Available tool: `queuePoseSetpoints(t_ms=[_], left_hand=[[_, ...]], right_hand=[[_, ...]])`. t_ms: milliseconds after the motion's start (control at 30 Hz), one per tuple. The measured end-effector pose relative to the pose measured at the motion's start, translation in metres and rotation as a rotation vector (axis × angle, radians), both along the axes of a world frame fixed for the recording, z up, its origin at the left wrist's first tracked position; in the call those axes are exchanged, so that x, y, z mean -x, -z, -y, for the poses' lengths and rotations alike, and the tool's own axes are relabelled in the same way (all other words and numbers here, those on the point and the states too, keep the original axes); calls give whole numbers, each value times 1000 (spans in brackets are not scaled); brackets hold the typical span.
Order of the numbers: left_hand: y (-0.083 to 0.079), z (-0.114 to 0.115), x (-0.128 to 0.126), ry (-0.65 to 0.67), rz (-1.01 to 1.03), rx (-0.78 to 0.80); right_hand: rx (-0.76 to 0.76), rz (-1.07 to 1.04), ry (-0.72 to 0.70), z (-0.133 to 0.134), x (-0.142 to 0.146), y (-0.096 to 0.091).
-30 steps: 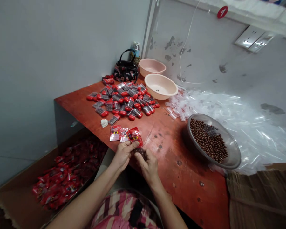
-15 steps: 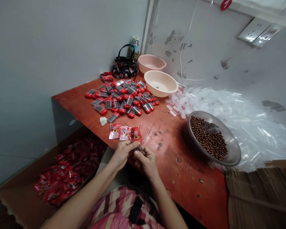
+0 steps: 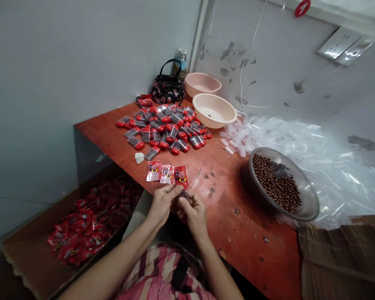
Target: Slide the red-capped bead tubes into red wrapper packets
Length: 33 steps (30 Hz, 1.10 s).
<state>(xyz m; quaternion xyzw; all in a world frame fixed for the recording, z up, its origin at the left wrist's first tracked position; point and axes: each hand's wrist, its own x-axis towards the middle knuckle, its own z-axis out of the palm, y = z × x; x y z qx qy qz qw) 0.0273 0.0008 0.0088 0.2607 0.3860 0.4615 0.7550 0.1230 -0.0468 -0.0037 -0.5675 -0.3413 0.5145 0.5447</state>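
Observation:
My left hand and my right hand meet at the near edge of the red wooden table. Both pinch a small dark bead-filled piece between fingertips; its exact shape is hidden. Just beyond my fingers lie a few red printed packets. A heap of clear tubes with red caps covers the table's far left. A metal bowl of brown beads stands to my right.
Two pink plastic basins and a black handbag sit near the back wall. Empty clear tubes pile up at the right. A cardboard box of red packets stands on the floor at left.
The red packet my left hand held up a second ago now lies on the table with the others. Both hands drew closer together at the table's edge.

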Motion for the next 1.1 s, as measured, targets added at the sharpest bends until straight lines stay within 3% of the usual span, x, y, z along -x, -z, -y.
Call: queuePoseSetpoints(t_ms=[67,267,500,733,967,1100], left_hand=[[1,1,2,19,1,3],[4,0,5,-31,-13,24],[5,7,6,234,78,-6],[6,2,16,64,133,87],[8,15,15,24,177,78],[5,11,38,-21,166,74]], right_hand=[[17,-50,-50,0,0,1],[-8,135,-28,2,1,-2],[25,-243,-79,-3,-1,5],[-28,-243,-95,4,-2,-4],[44,-301,-44,-11,8,-3],[30,-243,-89,-19,17,-3]])
